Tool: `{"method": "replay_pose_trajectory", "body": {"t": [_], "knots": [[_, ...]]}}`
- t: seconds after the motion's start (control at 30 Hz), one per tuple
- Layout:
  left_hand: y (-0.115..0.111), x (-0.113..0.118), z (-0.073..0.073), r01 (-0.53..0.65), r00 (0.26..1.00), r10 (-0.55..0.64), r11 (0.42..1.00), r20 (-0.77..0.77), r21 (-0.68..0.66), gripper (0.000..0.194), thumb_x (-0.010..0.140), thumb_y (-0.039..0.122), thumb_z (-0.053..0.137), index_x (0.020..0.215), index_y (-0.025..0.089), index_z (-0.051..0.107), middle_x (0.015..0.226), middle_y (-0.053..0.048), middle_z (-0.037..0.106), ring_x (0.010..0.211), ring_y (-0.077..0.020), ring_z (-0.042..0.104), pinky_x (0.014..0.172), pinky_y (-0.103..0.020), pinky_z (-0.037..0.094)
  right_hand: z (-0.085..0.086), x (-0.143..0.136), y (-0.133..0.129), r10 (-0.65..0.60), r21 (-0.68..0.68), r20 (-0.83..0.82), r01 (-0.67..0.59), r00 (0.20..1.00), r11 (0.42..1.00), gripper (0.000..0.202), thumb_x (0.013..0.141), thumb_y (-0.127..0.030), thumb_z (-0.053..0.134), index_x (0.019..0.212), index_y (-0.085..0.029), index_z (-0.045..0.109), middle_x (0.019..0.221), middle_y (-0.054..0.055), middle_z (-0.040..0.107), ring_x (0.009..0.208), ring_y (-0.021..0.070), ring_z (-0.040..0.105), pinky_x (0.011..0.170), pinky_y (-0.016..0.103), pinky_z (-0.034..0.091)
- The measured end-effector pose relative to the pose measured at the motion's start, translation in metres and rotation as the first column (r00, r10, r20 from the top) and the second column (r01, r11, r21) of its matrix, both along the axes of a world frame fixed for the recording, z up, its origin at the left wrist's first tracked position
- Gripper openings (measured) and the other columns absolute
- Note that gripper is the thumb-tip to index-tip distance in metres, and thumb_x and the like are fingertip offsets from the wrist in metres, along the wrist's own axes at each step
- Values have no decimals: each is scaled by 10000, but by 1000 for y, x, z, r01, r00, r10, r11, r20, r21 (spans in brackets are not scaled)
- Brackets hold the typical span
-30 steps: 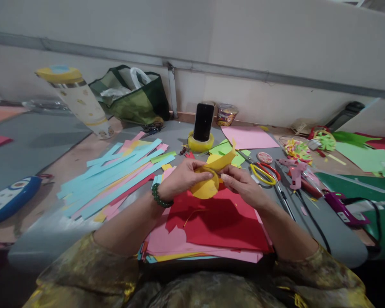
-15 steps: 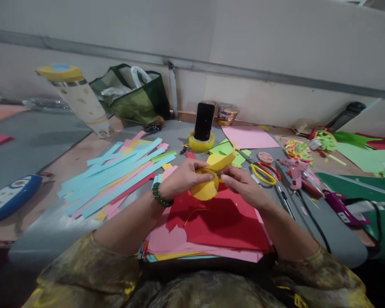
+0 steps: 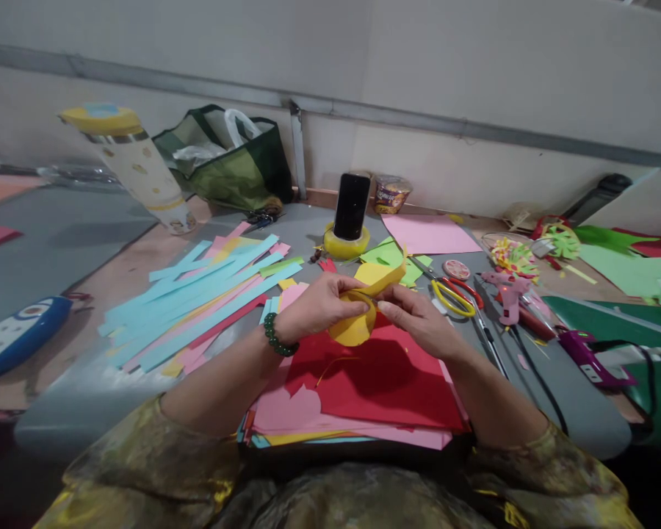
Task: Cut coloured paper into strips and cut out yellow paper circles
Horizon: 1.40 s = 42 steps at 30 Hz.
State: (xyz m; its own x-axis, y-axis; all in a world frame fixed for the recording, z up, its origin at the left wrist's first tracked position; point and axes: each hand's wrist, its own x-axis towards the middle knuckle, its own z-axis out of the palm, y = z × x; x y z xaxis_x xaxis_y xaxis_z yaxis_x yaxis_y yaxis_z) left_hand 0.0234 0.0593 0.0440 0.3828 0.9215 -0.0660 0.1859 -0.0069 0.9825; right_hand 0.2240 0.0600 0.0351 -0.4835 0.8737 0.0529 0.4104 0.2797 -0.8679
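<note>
Over a red sheet (image 3: 385, 382), both hands meet around a curled piece of yellow paper (image 3: 353, 330). My left hand (image 3: 327, 303), with a green bead bracelet (image 3: 278, 336) at its wrist, pinches the paper between thumb and fingers. One yellow end curves up past the fingers to the right. My right hand (image 3: 416, 314) is closed at the paper's right edge, thumb against fingers. Something small and dark shows by its fingertips, too blurred to name. The red sheet lies on a stack of coloured paper (image 3: 286, 419) before my body.
Cut paper strips (image 3: 198, 301) spread to the left. A phone (image 3: 352, 207) stands in a yellow tape roll (image 3: 346, 244) behind my hands. Scissors (image 3: 454, 300), a pink glue gun (image 3: 510, 294) and a purple power strip (image 3: 592, 358) lie right. A tumbler (image 3: 137, 173) stands far left.
The hands stay almost in place, still gripping the yellow paper. Its curled lower part and raised end have shifted very slightly.
</note>
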Motion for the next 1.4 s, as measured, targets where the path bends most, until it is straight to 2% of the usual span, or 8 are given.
{"method": "replay_pose_trajectory", "body": {"t": [0.2, 0.4, 0.5, 0.77, 1.0, 1.13, 1.3, 1.4], "knots": [[1, -1, -1, 32, 997, -28, 997, -65, 64, 283, 698, 236, 676, 948, 143, 769, 834, -28, 748, 766, -191, 675, 690, -263, 533, -1, 0, 0, 15, -13, 16, -15, 1000, 1000, 334, 870, -541, 528, 822, -210, 534, 759, 7, 539, 702, 163, 457, 625, 310, 374], [4, -2, -7, 60, 996, -52, 991, -68, 118, 483, 687, 236, 672, 1157, 129, 701, 1110, -85, 744, 963, -233, 681, 831, -314, 543, -2, -1, 0, 44, 13, 34, -44, 998, 999, 307, 887, -504, 508, 844, -202, 547, 752, 0, 526, 694, 157, 459, 624, 305, 384], [4, -3, -8, 95, 993, -84, 986, -84, 137, 553, 693, 228, 651, 1235, 121, 655, 1164, -95, 720, 1005, -235, 665, 850, -321, 536, -2, -2, 0, 59, 26, 38, -60, 998, 998, 303, 895, -492, 501, 855, -196, 554, 765, 5, 541, 699, 159, 474, 634, 308, 394], [3, -3, -10, 113, 984, -85, 978, -159, 177, 761, 689, 231, 648, 1429, 123, 504, 860, 14, 594, 745, -148, 580, 607, -237, 455, -1, -1, -1, 88, 29, 79, -91, 993, 995, 313, 915, -510, 502, 824, -212, 539, 739, -6, 546, 675, 152, 459, 619, 297, 372], [3, -2, -15, 135, 990, -128, 981, -63, 140, 856, 687, 164, 647, 1505, 120, 395, 801, 43, 508, 669, -112, 493, 565, -229, 380, -4, -1, -1, 92, 50, 99, -97, 991, 994, 324, 926, -510, 485, 793, -217, 523, 713, -12, 535, 662, 150, 455, 612, 294, 354], [1, -1, -11, 119, 992, -113, 987, -55, 106, 888, 680, 126, 636, 1524, 126, 359, 785, 59, 460, 650, -100, 456, 536, -217, 347, -3, -2, -1, 96, 51, 96, -102, 991, 994, 314, 927, -494, 485, 778, -219, 513, 702, -18, 538, 644, 142, 447, 599, 291, 334], [-1, 0, -8, 143, 990, -142, 988, -11, 52, 962, 703, 115, 614, 1576, 121, 210, 732, 88, 409, 617, -90, 433, 518, -206, 320, -3, -2, -1, 102, 38, 95, -106, 990, 994, 332, 928, -520, 482, 793, -220, 518, 711, -19, 535, 654, 142, 443, 605, 290, 337], [0, 0, -9, 160, 987, -160, 986, -7, 43, 959, 708, 114, 621, 1575, 127, 213, 734, 84, 428, 618, -92, 442, 520, -204, 332, -4, -2, -1, 101, 33, 110, -105, 989, 994, 324, 929, -513, 477, 802, -219, 524, 734, -10, 552, 676, 148, 461, 624, 294, 356]]}}
